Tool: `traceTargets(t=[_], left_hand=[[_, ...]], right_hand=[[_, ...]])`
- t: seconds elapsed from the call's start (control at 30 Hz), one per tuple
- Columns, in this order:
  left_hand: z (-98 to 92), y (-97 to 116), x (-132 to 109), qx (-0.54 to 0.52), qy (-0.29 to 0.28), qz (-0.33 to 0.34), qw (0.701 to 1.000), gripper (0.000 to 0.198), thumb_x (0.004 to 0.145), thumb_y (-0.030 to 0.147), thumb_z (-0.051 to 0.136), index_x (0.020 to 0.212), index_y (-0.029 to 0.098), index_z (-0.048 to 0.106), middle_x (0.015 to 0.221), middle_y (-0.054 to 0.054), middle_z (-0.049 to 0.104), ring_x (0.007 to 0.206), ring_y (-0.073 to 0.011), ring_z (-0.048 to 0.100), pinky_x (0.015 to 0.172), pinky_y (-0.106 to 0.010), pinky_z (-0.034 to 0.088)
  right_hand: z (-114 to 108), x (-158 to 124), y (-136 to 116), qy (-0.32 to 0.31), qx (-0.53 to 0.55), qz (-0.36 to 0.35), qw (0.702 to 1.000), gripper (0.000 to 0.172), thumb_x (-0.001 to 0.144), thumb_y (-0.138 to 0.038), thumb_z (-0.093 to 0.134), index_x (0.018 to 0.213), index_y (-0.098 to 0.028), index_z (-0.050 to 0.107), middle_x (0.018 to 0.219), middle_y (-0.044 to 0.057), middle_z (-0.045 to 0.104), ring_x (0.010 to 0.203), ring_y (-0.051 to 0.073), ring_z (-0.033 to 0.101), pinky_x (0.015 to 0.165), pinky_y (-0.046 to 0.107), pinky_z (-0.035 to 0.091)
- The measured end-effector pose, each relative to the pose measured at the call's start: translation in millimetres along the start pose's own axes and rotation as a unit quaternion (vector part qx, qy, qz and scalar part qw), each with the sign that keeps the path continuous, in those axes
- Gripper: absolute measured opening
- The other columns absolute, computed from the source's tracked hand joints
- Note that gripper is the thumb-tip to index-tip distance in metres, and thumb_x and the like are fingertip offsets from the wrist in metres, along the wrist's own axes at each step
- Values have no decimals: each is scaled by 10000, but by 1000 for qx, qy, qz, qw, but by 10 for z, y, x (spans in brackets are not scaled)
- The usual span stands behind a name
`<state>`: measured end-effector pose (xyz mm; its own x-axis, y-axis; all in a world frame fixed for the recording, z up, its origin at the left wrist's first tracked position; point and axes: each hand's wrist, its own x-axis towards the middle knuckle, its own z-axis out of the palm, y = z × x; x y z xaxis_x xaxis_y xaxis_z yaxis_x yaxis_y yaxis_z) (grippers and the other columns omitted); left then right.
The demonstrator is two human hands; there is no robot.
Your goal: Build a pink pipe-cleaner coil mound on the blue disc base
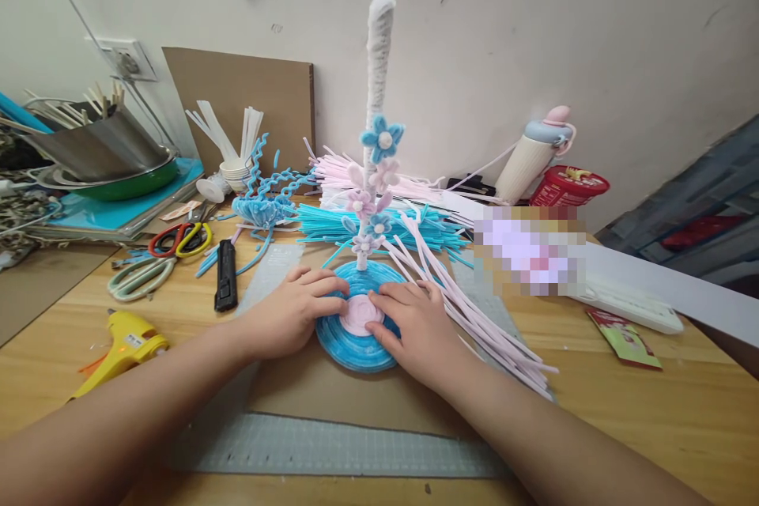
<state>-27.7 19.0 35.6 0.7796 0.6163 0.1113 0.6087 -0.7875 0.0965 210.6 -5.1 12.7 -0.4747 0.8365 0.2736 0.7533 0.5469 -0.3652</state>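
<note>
A round blue base of coiled pipe cleaners (pixel 359 357) lies on a piece of cardboard, with a smaller pink coiled disc (pixel 359 320) on its front half. My left hand (pixel 293 312) rests on the base's left side, fingertips touching the disc's left edge. On the other side, my right hand (pixel 424 328) has thumb and fingers apart, touching the disc's right edge. Neither hand's palm shows. Behind the disc rises a white wrapped stem (pixel 378 63), upright, bearing several blue, pink and lilac fuzzy flowers (pixel 384 139).
Cardboard (pixel 308 399) covers part of a grey cutting mat (pixel 332 451). At left are a yellow glue gun (pixel 130 344), scissors (pixel 142 277) and a black utility knife (pixel 226 277). Blue pipe cleaners (pixel 379 229) lie behind; pink ones (pixel 474 308) stretch rightward. A bottle (pixel 527 158) stands back right.
</note>
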Motion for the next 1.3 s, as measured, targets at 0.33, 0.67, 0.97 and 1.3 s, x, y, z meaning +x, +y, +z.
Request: traceTargets(t=[0.33,0.67,0.97,1.3], left_hand=[[-17,60,-20,-76,0,-37,996,545,657,-56,399,993,301,635,1199,-10,540,1188,-228,435,928,-381,296],[59,247,-170,-128,16,-62,990,639,604,-73,376,1082,290,596,1237,-26,501,1191,-243,411,963,-422,309],[173,438,-291,-97,22,-92,991,701,633,-48,402,1254,258,506,1272,-81,466,1155,-261,426,959,-461,325],[158,651,-172,-46,8,-112,993,681,657,12,449,1286,265,512,1316,-83,478,1188,-283,431,986,-480,311]], right_hand=[[-6,-7,-8,-4,5,2,1000,298,906,-354,562,1173,-240,626,1203,66,648,1098,251,558,993,497,244],[11,-7,5,3,4,0,1000,297,899,-359,572,1164,-238,630,1190,59,650,1093,251,561,990,499,243],[18,-24,6,10,10,-3,1000,280,936,-261,480,1169,-235,634,1172,59,653,1084,237,553,977,481,251],[-45,14,88,-34,59,-1,998,389,906,-122,408,1165,-299,636,1165,22,638,1098,197,546,998,475,236]])
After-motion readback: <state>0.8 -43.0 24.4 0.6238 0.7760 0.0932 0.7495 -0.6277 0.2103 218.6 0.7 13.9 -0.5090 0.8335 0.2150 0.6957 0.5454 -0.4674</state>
